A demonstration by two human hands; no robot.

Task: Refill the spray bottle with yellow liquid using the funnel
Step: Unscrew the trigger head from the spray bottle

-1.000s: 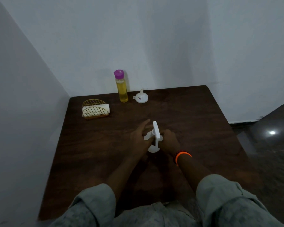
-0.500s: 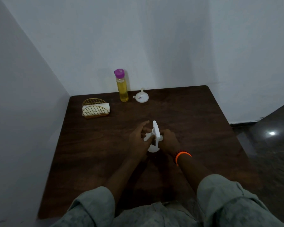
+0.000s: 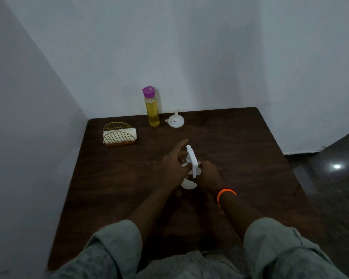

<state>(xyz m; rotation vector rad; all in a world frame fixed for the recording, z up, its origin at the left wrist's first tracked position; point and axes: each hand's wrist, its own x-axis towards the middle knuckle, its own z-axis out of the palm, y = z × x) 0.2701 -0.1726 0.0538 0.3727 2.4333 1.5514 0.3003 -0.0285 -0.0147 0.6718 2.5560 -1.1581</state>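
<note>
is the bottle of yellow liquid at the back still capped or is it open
Capped. The purple cap sits on top of the yellow liquid bottle, which stands upright near the wall beside the white funnel; neither hand touches it.

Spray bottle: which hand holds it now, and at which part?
Both hold the spray bottle: left hand at the neck under the head, right hand around the body.
</note>
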